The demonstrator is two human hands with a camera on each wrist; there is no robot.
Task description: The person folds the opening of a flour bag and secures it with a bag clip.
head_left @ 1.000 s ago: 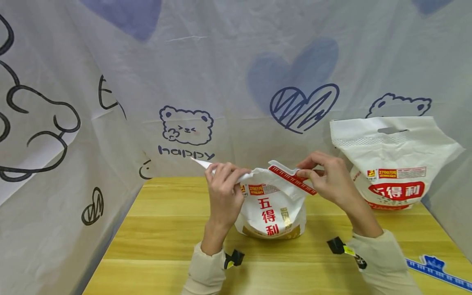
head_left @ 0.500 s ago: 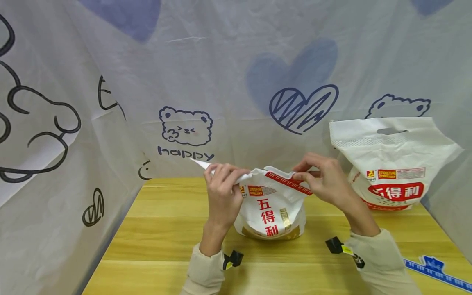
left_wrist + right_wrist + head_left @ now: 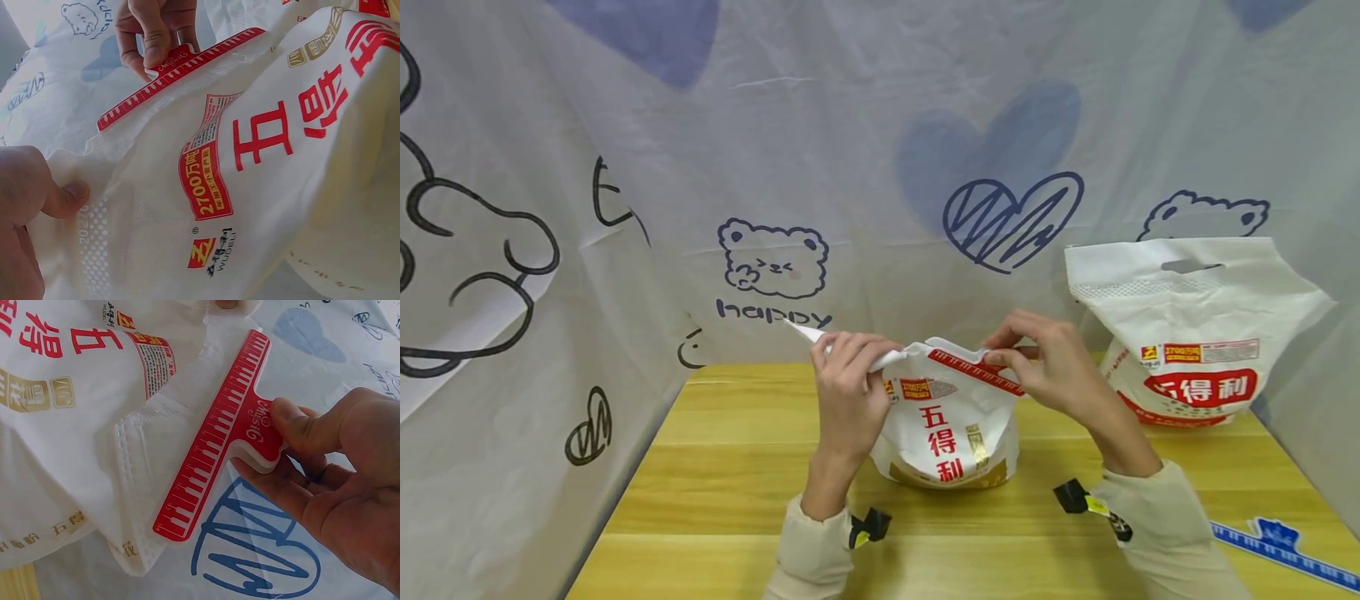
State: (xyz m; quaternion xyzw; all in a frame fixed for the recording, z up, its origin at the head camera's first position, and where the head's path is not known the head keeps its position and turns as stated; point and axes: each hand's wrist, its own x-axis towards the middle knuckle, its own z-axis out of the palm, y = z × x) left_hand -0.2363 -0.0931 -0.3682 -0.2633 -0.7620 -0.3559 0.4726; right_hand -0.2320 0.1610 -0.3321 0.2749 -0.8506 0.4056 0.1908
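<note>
A white flour bag (image 3: 951,442) with red lettering stands in the middle of the table, its top pulled up. My left hand (image 3: 850,379) pinches the left part of its top edge; in the left wrist view the thumb (image 3: 65,199) presses on the white plastic. My right hand (image 3: 1048,362) holds a long red clip (image 3: 973,371) by its handle, between thumb and fingers. The clip (image 3: 215,444) has a piano-key print and lies slantwise along the right part of the bag's top edge. In the left wrist view, the right hand (image 3: 156,31) is behind the clip.
A second white flour bag (image 3: 1195,333) with a handle hole stands at the back right. A blue piano-key clip (image 3: 1285,554) lies on the wooden table (image 3: 722,483) at the front right. A white printed cloth (image 3: 865,150) hangs behind and at the sides.
My right hand has shifted slightly left, bringing the red clip further over the bag's top edge. My left hand keeps its grip on the bag, and the bag stays in place.
</note>
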